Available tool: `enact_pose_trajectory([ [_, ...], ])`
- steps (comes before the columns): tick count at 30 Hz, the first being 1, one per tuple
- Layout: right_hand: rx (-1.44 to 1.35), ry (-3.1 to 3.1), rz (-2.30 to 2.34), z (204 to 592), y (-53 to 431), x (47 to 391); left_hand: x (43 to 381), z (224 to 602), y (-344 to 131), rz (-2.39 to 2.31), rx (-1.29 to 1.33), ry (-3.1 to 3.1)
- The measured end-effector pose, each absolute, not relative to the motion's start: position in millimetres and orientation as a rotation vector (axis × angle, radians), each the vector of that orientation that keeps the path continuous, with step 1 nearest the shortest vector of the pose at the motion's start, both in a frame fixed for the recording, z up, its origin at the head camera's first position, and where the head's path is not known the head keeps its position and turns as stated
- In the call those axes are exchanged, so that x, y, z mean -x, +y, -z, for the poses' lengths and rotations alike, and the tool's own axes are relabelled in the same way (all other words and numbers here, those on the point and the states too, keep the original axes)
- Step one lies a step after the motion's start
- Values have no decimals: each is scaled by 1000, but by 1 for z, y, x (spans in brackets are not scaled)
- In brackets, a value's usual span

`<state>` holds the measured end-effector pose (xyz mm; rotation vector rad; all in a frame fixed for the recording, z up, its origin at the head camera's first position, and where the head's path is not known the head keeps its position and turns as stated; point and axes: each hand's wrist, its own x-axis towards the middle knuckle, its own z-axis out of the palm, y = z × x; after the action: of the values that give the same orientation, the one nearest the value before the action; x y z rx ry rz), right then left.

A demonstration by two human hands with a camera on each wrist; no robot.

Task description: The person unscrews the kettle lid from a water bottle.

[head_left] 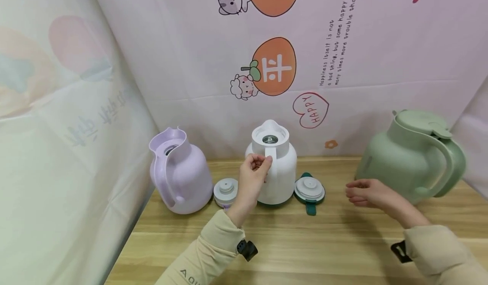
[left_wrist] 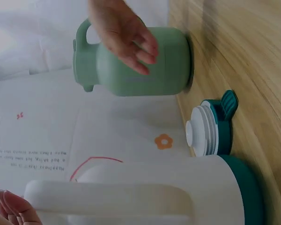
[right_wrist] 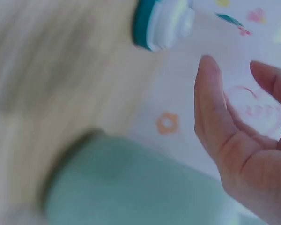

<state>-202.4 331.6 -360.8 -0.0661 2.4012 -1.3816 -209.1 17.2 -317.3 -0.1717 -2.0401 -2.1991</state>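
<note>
A white thermos jug [head_left: 284,170] stands uncapped in the middle, its handle facing me. My left hand [head_left: 253,175] is beside the top of that handle, fingers loosely bent; the left wrist view shows its fingertips [left_wrist: 18,208] by the handle with nothing between them and the thumb. Whether they touch the handle is unclear. My right hand [head_left: 371,194] hovers in front of a capped green thermos jug [head_left: 396,162], thumb and fingers apart in the right wrist view and holding nothing. Between the jugs lies a white stopper lid [head_left: 310,188] with a dark green rim and tab.
An uncapped lilac thermos jug [head_left: 190,179] stands at the left, with its grey-white lid [head_left: 225,192] beside it. The wooden table [head_left: 305,251] meets a printed cloth backdrop [head_left: 206,65] behind the jugs. Another cloth [head_left: 57,170] hangs on the left.
</note>
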Motion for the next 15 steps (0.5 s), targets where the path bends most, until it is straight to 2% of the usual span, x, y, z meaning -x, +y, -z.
enact_pose_trajectory([
  [6, 243, 2475, 1214, 322, 356, 185, 193, 312, 34, 2208, 357, -2035],
  [11, 235, 2602, 1154, 292, 383, 176, 185, 316, 57, 2293, 560, -2202],
  [15, 188, 2753, 1265, 276, 411, 176, 184, 324, 82, 2409, 609, -2305],
])
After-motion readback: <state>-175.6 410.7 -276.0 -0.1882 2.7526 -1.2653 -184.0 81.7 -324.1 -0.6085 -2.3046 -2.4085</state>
